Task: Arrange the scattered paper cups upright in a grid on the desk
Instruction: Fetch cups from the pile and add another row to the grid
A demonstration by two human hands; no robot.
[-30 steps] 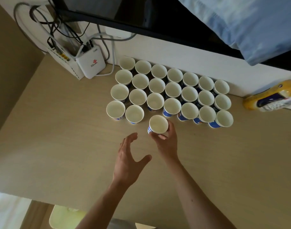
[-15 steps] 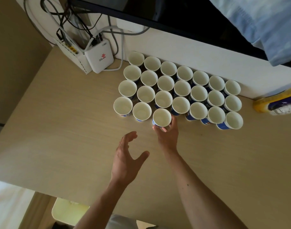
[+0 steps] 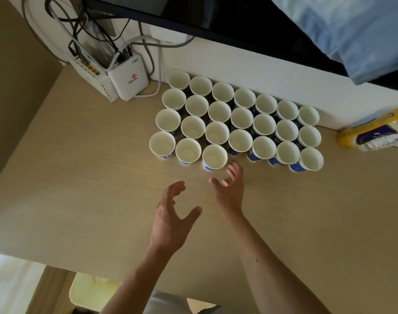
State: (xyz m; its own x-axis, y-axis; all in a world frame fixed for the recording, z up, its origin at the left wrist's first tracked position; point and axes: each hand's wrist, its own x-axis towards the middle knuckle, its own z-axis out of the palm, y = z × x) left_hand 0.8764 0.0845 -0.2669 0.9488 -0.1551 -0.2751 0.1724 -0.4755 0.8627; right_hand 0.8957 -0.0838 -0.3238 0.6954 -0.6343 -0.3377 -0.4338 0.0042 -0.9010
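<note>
Against the wall at the back of the tabletop (image 3: pixel 80 177) stand the cups (image 3: pixel 241 117), all upright with mouths open, packed rim to rim in slanted rows. Three full rows run from left to right; a fourth, nearest row has only three cups, at the left end. The front cup (image 3: pixel 214 156), last of those three, shows a blue band on its side and sits just beside its neighbours.

Near that front cup, but clear of it, hovers the right hand (image 3: pixel 229 189), fingers spread and loosely bent, holding nothing. The left hand (image 3: pixel 173 214) hangs a little nearer the person, thumb wide apart from the fingers, also empty.

A white router (image 3: pixel 128 81) with cables (image 3: pixel 148 53) sits left of the cups. A yellow pack (image 3: pixel 372 134) lies at the right edge.
</note>
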